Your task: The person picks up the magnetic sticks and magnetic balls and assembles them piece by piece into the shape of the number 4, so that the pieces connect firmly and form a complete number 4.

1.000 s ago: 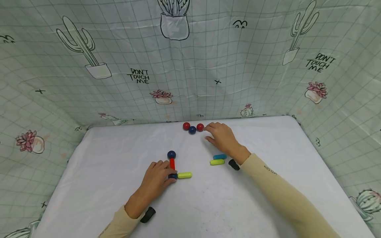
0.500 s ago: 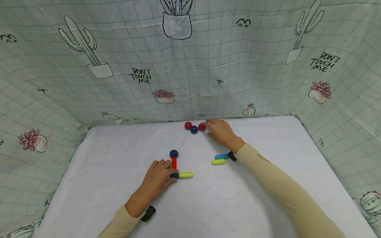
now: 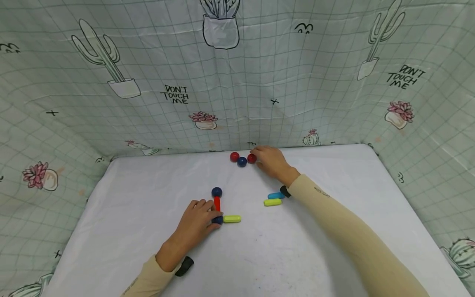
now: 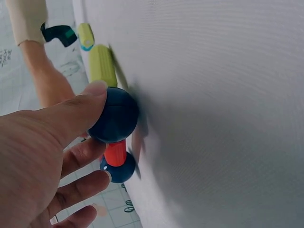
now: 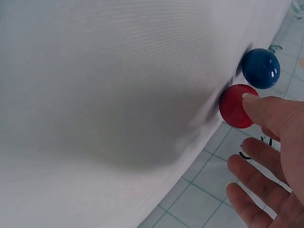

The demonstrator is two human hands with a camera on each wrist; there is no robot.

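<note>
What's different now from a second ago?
The right hand moved a little farther forward and closed in on the red ball on the right; it now pinches that ball, which hasn't visibly moved. The left hand still holds the nearer blue ball, and the red stick and yellow stick beside it stayed put.

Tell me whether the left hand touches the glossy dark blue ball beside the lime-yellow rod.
Touching. The left wrist view shows the left hand pinching the dark blue ball, thumb tip against its side.
</note>
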